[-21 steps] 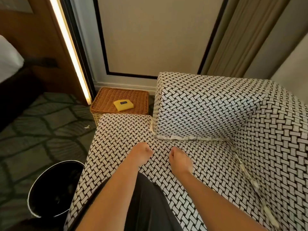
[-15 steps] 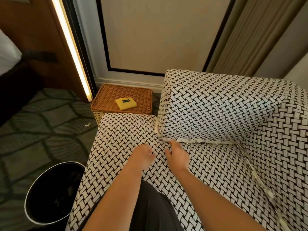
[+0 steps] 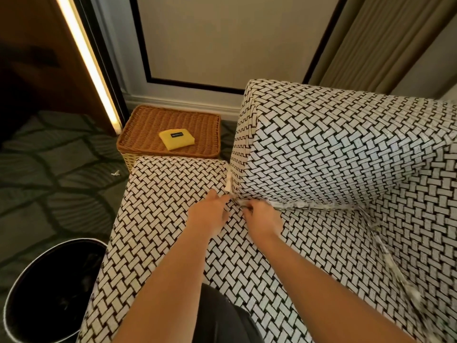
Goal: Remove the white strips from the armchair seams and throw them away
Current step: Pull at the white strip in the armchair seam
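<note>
Presently we log: left hand (image 3: 209, 215) at the white strip (image 3: 228, 186), grip unclear; right hand (image 3: 263, 216) pinching it along the armchair (image 3: 321, 154) seam.

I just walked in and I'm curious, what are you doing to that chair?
A person is leaning over the black-and-white woven-pattern armchair, both hands at the front of the seam between seat and armrest. The left hand and right hand reach a white strip tucked there; whether they grip it is unclear. The round black bin stands on the floor, left.
</note>
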`<state>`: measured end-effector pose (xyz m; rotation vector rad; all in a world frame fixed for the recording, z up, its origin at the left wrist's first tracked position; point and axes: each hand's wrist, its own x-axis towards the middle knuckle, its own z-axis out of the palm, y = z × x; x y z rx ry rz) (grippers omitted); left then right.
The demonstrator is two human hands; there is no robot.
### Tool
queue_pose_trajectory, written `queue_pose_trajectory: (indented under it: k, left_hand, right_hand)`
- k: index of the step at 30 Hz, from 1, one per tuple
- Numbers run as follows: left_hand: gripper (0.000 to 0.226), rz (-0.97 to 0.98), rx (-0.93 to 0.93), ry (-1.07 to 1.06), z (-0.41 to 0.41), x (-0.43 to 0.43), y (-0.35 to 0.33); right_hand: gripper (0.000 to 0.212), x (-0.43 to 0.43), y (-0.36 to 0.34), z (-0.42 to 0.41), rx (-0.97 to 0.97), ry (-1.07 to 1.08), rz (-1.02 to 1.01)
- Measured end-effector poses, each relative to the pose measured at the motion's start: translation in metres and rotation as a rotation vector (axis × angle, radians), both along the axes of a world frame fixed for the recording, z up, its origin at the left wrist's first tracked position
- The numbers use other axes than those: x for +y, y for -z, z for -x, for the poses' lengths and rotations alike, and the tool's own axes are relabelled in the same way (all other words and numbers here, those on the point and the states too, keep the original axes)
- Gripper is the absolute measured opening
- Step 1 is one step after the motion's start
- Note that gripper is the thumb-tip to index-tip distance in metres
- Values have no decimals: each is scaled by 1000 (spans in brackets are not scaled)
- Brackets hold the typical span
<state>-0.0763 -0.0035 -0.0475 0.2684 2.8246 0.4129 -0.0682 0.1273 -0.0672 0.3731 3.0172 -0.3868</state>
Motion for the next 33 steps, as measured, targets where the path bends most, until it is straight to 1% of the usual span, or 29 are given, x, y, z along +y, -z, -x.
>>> queue_pose_trajectory:
  k: [4, 9, 16, 21, 24, 26, 31, 33]
  left_hand:
    - [49, 88, 35, 17, 2, 2, -1]
    - [45, 102, 107, 69, -3, 5, -1]
    - [46, 152, 62, 84, 3, 9, -1]
    - [44, 204, 32, 99, 10, 15, -3]
    - [44, 199, 68, 96, 9, 17, -3]
    - [42, 186, 110, 99, 8, 19, -3]
    - [33, 127, 150, 107, 7, 23, -2]
    - [29, 110, 166, 123, 9, 26, 0]
  right_hand:
    - [25, -3, 2, -5, 40, -42, -103]
    - [23, -4, 7, -13, 178, -56, -54]
    - [36, -7, 3, -13, 71, -88, -104]
    - [38, -7, 2, -13, 45, -116, -123]
    - [38, -7, 0, -16, 57, -97, -127]
    - [35, -5, 1, -19, 92, -84, -98]
    - [24, -3, 11, -22, 287, -46, 103]
    - [24, -3, 14, -22, 315, -16, 143]
